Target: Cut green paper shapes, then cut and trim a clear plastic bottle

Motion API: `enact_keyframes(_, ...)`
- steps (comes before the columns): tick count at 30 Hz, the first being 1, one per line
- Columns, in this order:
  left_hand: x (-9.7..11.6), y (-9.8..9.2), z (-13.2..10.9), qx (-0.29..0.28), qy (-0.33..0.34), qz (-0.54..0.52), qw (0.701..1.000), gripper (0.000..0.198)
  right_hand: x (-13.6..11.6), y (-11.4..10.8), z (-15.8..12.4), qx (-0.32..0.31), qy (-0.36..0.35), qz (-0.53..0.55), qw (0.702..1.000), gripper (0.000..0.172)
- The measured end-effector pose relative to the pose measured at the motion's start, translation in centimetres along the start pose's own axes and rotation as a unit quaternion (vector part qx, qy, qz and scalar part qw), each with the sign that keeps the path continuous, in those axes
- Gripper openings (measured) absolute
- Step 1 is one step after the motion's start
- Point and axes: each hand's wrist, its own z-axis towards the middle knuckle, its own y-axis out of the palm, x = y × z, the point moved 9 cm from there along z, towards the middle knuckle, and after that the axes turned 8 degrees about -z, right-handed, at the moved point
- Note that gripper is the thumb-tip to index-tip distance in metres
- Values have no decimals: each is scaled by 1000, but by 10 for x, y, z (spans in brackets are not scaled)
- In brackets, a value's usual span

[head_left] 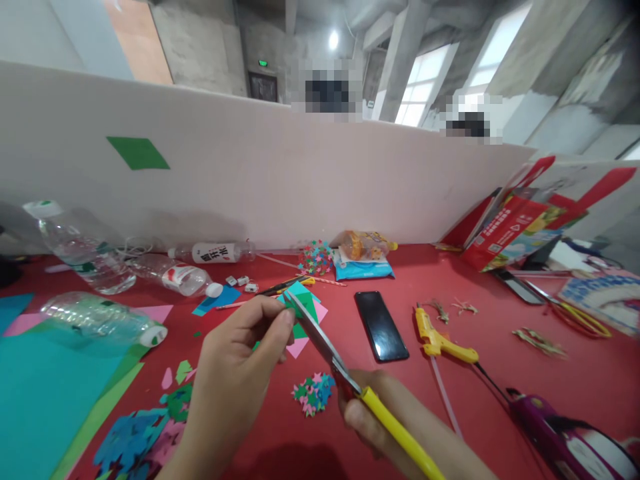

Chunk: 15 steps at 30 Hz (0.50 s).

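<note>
My right hand (373, 407) grips a pair of scissors (320, 340) with yellow handles, its blades pointing up and left. The blade tips reach the fingertips of my left hand (240, 360), whose thumb and forefinger are pinched together. What the pinch holds is too small to make out against the green paper (305, 310) behind it. Below the blades, on the red table, lies a small heap of pink, green and blue paper stars (314, 393). Larger paper cut-outs (133, 440) are piled beside my left forearm, partly hidden by it.
Several plastic bottles (105, 317) lie on the left near coloured paper sheets (45, 393). A black phone (381, 327), a yellow glue gun (440, 343) and a purple device (545, 427) are on the right. A star-covered ball (317, 257) and a blue packet (364, 267) sit before the white partition (250, 173).
</note>
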Motion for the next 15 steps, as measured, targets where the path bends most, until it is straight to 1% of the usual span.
enact_keyframes(4,1,2,-1,-15,-7,-2,1000,19,-3,1,-1,-10,-9,3,1000,72)
enact_keyframes(7,1,-1,-2,10,-28,-19,999,18,-8,-2,-3,-5,-8,-5,1000,74)
enact_keyframes(9,1,-1,-4,16,-37,-24,999,18,-12,-4,-2,-6,-15,-14,1000,74)
enact_keyframes(12,2,0,-4,9,-41,-23,999,18,-15,-4,-1,-14,-29,-23,999,73)
enact_keyframes(15,1,0,-4,6,-38,-27,999,19,-16,-6,0,-1,-45,-35,998,71)
